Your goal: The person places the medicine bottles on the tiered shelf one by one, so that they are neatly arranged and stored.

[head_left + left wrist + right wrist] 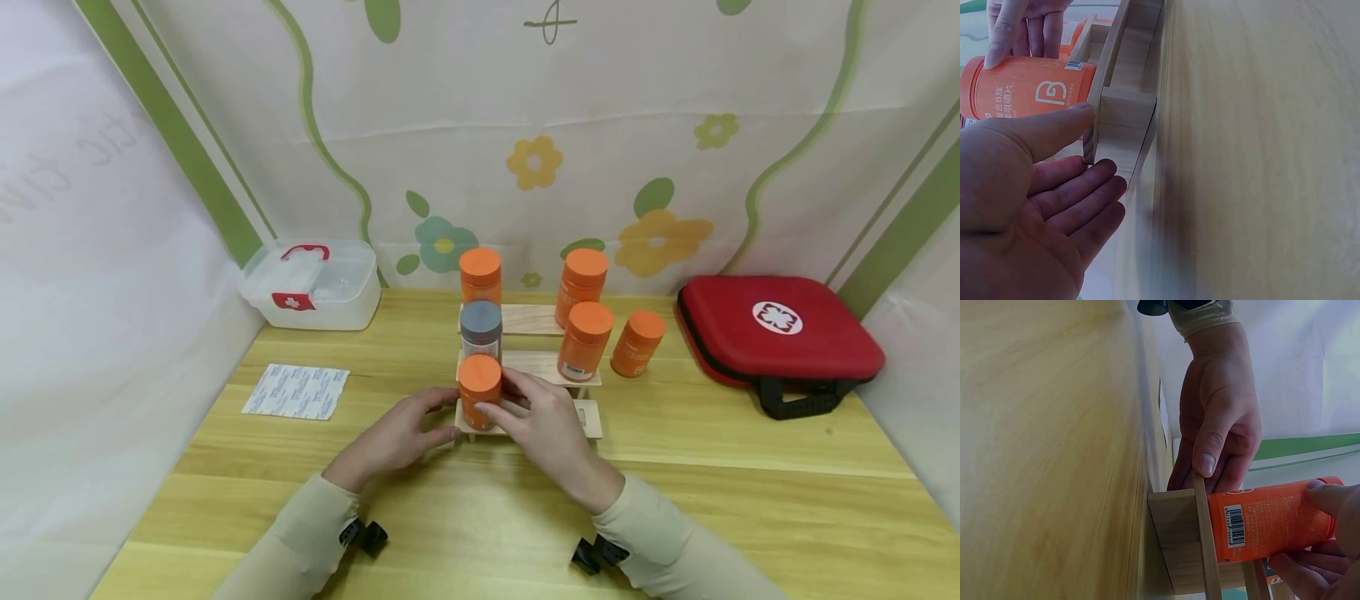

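Observation:
An orange pill bottle (pixel 479 379) with a matching cap stands upright at the left end of the bottom step of a wooden tiered rack (pixel 588 414). My right hand (pixel 553 429) holds this bottle, thumb at its front and fingers round its right and back. At the rack's left end is my left hand (pixel 397 435); its thumb touches the board's front edge and its fingers lie about the end. Directly behind, a grey-capped bottle (pixel 481 322) stands on the middle step, with another orange bottle (pixel 480 275) on the top one.
Two orange bottles (pixel 586 342) (pixel 582 287) occupy the rack's right side, and a smaller orange bottle (pixel 637 343) stands beside it. A red first-aid case (pixel 787 329) lies right. At left are a clear plastic box (pixel 337 287) and a white printed packet (pixel 296 392). A patterned curtain (pixel 450 108) hangs behind.

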Available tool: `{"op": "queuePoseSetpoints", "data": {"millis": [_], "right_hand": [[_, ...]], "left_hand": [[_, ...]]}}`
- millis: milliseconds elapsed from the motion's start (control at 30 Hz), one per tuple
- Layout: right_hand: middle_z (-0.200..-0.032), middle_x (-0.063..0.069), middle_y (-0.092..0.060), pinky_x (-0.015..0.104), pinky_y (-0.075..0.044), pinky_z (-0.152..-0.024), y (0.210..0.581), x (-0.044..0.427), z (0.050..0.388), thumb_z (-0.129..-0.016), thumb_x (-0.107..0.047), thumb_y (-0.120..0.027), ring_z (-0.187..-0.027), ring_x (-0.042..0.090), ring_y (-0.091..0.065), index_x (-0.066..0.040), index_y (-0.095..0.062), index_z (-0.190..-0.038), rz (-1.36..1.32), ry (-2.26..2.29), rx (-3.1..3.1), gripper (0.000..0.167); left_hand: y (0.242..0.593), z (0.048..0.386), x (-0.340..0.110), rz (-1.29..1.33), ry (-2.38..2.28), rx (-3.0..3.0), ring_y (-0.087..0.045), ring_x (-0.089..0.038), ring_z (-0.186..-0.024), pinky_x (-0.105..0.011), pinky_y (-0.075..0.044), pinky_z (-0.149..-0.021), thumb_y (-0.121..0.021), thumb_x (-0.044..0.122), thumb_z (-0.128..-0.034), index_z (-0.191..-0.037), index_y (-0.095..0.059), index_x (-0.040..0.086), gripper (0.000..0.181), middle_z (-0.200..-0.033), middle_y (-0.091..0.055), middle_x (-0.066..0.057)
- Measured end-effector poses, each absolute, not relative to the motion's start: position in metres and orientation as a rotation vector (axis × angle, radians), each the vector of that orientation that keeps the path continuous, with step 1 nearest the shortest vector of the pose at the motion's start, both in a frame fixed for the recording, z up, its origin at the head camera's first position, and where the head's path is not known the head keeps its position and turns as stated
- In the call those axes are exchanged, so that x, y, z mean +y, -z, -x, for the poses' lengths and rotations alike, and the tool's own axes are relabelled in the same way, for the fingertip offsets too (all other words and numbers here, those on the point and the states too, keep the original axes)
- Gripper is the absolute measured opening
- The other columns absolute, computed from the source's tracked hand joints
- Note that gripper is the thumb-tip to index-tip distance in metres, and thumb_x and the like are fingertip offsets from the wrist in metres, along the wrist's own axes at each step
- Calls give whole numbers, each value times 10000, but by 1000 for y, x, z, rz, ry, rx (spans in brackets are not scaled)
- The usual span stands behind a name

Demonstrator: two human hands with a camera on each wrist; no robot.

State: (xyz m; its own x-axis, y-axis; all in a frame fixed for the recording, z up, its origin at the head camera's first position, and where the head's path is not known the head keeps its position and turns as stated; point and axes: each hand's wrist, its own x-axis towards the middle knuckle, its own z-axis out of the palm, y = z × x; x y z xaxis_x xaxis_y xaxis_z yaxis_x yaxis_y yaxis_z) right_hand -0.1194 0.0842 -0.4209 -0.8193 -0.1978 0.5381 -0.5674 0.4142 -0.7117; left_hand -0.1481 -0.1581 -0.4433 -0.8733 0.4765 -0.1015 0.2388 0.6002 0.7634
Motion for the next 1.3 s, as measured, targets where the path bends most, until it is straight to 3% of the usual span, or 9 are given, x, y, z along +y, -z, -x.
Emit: {"op": "queuePoseSetpoints", "data": {"millis": [600,1100,1300], "right_hand": [[-1239,214,-788,354,-676,-890,425,90,119,-869,-140,-917,-1083,308,-805,46,-707,-1347,-673,-1199,-2394,554],[-1253,216,-783,340,-673,-886,429,112,114,-870,-58,-900,-1089,326,-801,72,-699,-1342,-787,-1201,-2330,529],[-1257,190,-789,388,-675,-900,425,120,113,-852,-28,-903,-1117,336,-792,52,-710,-1337,-815,-1206,-2281,527]], "left_hand": [[448,149,-160,-589,-1153,2535,-565,-355,-1471,-602,-431,-1249,-737,286,-1048,-1548,-577,113,552,-1574,-608,-94],[449,150,-161,-587,-1160,2523,-563,-353,-1473,-593,-424,-1259,-738,304,-1047,-1559,-568,122,569,-1582,-603,-91],[448,150,-160,-558,-1149,2527,-560,-328,-1481,-573,-419,-1270,-746,309,-1041,-1563,-567,135,578,-1586,-602,-68]]}}
